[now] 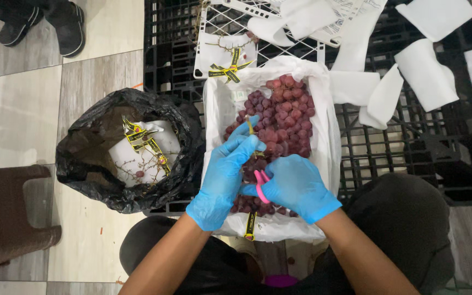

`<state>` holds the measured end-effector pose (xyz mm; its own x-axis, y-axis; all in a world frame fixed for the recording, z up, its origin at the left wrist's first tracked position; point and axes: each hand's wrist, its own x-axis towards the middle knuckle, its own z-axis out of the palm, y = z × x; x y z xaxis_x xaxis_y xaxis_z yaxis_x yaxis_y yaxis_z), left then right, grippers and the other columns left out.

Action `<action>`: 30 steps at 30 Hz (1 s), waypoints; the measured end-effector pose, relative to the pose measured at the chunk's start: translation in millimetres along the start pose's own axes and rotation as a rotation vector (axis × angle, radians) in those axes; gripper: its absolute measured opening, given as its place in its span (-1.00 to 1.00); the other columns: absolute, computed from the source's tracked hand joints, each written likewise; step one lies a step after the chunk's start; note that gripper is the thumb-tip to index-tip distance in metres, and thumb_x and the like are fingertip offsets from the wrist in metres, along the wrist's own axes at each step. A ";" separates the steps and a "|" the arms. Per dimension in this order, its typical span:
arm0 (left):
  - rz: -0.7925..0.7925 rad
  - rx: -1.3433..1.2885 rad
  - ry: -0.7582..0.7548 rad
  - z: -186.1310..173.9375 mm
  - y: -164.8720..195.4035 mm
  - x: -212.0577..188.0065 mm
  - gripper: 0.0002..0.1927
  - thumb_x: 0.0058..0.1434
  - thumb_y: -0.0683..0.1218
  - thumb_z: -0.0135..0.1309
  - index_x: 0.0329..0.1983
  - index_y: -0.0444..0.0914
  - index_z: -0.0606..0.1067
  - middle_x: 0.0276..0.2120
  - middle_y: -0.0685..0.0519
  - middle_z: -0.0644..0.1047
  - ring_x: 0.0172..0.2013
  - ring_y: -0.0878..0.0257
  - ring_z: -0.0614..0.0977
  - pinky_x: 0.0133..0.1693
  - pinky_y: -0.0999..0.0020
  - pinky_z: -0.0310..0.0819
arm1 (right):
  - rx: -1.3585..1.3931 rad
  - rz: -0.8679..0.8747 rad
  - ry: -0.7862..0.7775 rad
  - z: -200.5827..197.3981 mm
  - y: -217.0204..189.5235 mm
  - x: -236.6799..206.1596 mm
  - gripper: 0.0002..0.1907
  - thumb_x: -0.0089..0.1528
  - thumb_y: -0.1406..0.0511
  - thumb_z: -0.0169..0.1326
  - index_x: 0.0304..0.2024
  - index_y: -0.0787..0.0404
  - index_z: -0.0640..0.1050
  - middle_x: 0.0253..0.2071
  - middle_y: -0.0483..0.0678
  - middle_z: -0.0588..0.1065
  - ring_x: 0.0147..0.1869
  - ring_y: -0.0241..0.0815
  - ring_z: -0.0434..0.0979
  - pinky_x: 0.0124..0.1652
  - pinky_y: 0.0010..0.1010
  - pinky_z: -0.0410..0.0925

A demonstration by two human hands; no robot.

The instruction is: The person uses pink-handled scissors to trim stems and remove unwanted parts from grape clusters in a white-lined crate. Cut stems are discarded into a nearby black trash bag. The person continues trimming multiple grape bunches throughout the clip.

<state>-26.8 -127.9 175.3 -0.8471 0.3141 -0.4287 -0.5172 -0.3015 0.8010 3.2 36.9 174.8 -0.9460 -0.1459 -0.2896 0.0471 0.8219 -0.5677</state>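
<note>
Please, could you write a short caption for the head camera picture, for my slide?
Two blue-gloved hands, left hand and right hand with pink snips, work on red grapes beside a black waste bag.

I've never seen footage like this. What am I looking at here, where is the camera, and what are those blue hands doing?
There is no machine here: the camera sits on a person's head and looks straight down at their own two hands, both in blue gloves. The left hand pinches a stem at the top of a bunch of red grapes. The right hand grips small pink scissors beside it. The grapes lie in a white bag set on a black plastic crate. To the left, on the tiled floor, an open black bag holds bare stems, a few loose grapes and white wrapping with yellow-and-black ribbon. White paper sheets are scattered over the crate on the right. A brown stool stands at the left edge, and someone else's dark shoes show at the top left.
</note>
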 end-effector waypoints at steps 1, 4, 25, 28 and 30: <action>-0.058 -0.045 0.017 -1.2 -0.8 0.6 -0.71 0.40 -0.03 0.10 -0.35 -0.31 0.63 0.50 0.32 0.31 0.33 0.06 0.46 -0.11 -0.39 0.42 | 0.012 -0.009 0.034 2.4 1.0 -1.3 -0.41 -0.08 -0.22 0.29 -0.58 0.16 0.63 -0.55 0.14 0.52 -0.37 0.22 0.56 -0.32 0.02 0.38; 0.325 0.177 -0.047 -6.9 -3.4 13.7 -0.75 0.40 -0.05 0.09 -0.28 -0.32 0.62 0.41 0.03 0.39 0.33 0.23 0.41 0.32 0.26 0.19 | -0.027 -0.080 0.073 6.7 2.1 -1.2 -0.43 -0.05 -0.21 0.28 -0.55 0.14 0.63 -0.53 0.13 0.52 -0.37 0.24 0.54 -0.34 0.04 0.36; 0.217 0.209 0.130 -31.4 2.3 18.8 -0.57 0.36 -0.03 0.10 0.25 -0.30 0.55 -0.25 0.14 0.63 -0.12 0.43 0.54 0.10 0.43 0.35 | -0.086 -0.092 -0.176 18.7 21.1 -3.4 -0.40 -0.06 -0.23 0.29 -0.57 0.14 0.57 -0.58 0.05 0.52 -0.39 0.17 0.54 -0.31 -0.04 0.36; 0.188 0.127 0.081 -27.9 0.1 21.2 -0.56 0.35 -0.04 0.12 0.25 -0.29 0.53 -0.26 0.13 0.63 -0.10 0.42 0.56 0.18 0.43 0.33 | -0.094 -0.138 -0.057 18.2 18.4 -3.3 -0.44 -0.05 -0.22 0.29 -0.54 0.10 0.60 -0.56 0.06 0.52 -0.38 0.21 0.53 -0.34 -0.01 0.36; 0.178 0.144 0.091 -25.4 -0.8 20.8 -0.56 0.34 -0.03 0.12 0.24 -0.29 0.54 -0.27 0.13 0.64 -0.13 0.41 0.55 0.15 0.38 0.33 | -0.094 -0.083 -0.071 17.7 16.9 -4.7 -0.43 -0.08 -0.24 0.28 -0.54 0.09 0.60 -0.55 0.06 0.53 -0.37 0.20 0.55 -0.31 -0.03 0.37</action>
<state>-47.2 -144.0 155.2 -0.9344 0.1827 -0.3058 -0.3411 -0.2114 0.9160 14.1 41.7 152.9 -0.9202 -0.2511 -0.3002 -0.0637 0.8529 -0.5181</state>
